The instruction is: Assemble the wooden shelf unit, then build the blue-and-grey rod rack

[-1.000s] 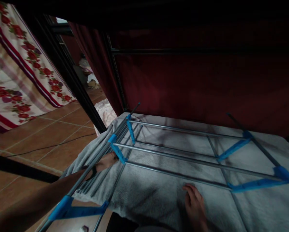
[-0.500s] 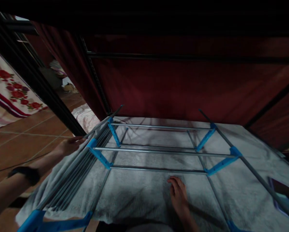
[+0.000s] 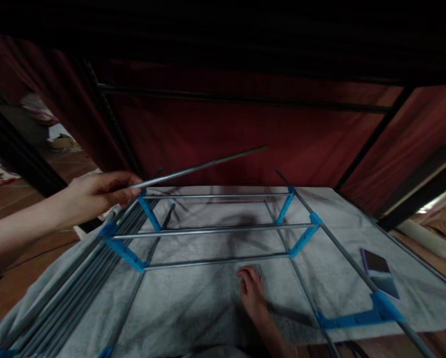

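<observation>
My left hand [image 3: 105, 188] grips one end of a grey metal tube [image 3: 204, 165]. The tube points up and to the right, above the far end of a rack frame made of metal tubes and blue plastic connectors [image 3: 124, 252]. Low over the grey blanket, in front of the nearest crossbar [image 3: 219, 261], is my right hand [image 3: 251, 293]. Its fingers are loosely curled and apart, with nothing in them. Several loose tubes [image 3: 77, 293] lie side by side along the frame's left side.
A phone [image 3: 379, 272] lies on the grey blanket [image 3: 215, 298] to the right of the frame. Dark red curtains [image 3: 208, 129] and black metal bars [image 3: 245, 99] stand behind. Tiled floor [image 3: 64, 246] shows at the left.
My left hand has lifted a tube from beside the left pile and swung it up over the frame. The view has turned to the right. My right hand stays in front of the crossbar.
</observation>
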`<state>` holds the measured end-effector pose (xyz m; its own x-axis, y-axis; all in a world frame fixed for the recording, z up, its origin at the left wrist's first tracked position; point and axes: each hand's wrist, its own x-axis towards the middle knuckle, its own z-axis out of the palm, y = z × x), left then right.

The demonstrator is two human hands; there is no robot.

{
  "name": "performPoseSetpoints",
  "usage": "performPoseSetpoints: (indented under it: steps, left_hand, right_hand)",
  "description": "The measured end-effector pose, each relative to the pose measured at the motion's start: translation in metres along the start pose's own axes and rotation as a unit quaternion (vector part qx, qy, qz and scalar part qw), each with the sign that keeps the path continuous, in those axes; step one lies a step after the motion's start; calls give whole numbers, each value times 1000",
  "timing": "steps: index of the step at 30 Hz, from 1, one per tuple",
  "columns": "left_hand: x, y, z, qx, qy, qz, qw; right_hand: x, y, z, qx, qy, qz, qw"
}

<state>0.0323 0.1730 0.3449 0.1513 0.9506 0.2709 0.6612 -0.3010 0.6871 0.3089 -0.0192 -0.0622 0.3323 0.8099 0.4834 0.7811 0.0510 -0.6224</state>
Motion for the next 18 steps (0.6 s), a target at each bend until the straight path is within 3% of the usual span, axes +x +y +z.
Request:
performPoseSetpoints:
  steps: [2,3,7,11,13,16,18]
  left_hand:
    - [2,7,13,-21,-175,35,984]
    - [3,10,20,-39,-231,56,971]
    - [4,30,42,-129,-275,145,942]
    - [-9,66,66,-41,-249,262,932]
    - [-17,85,83,-13,-181,327,928]
    - [-30,107,107,-65,-67,391,916]
    - [-43,115,118,-86,-47,409,907]
  right_hand:
    - [1,-1,0,-5,-3,-1,1000]
    - [1,0,0,-9,-7,0,1000]
    - [2,2,1,-23,-15,1,1000]
    - [1,6,4,-28,-15,-1,999]
    - [0,8,5,-25,-20,-4,999]
    - [1,8,5,-17,-29,1,999]
    - [1,8,4,-14,-33,5,999]
